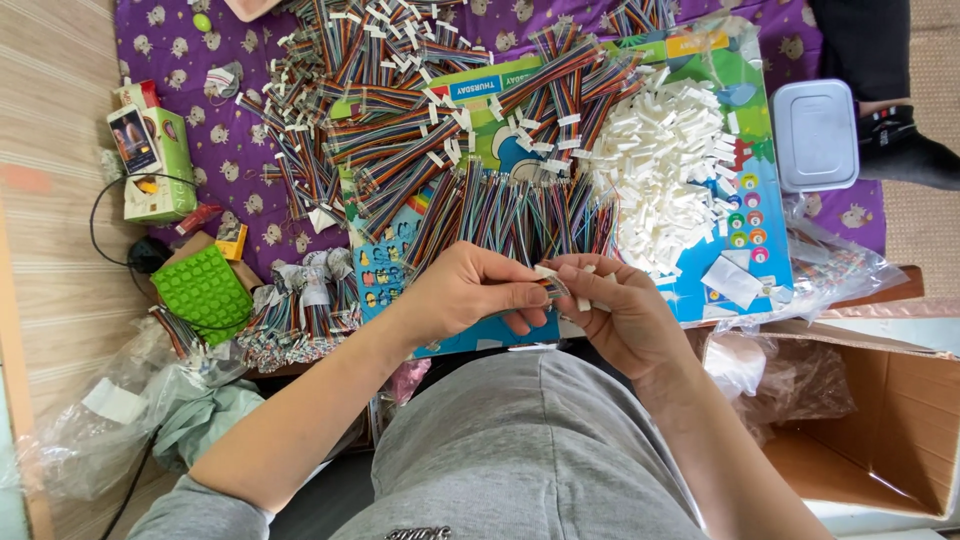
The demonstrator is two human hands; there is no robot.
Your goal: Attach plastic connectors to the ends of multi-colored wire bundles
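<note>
Surface: purple cloth (240, 150) lay under a colourful board (745, 255).
Wire bundles (420, 120): heaped on the board, left of the white connectors (670, 150).
Left hand (470, 290): fingers pinched a small wire piece (553, 285) just below the board's near edge.
Right hand (620, 310): fingers gripped the same piece.
Cardboard box (890, 420): right of the board.
</note>
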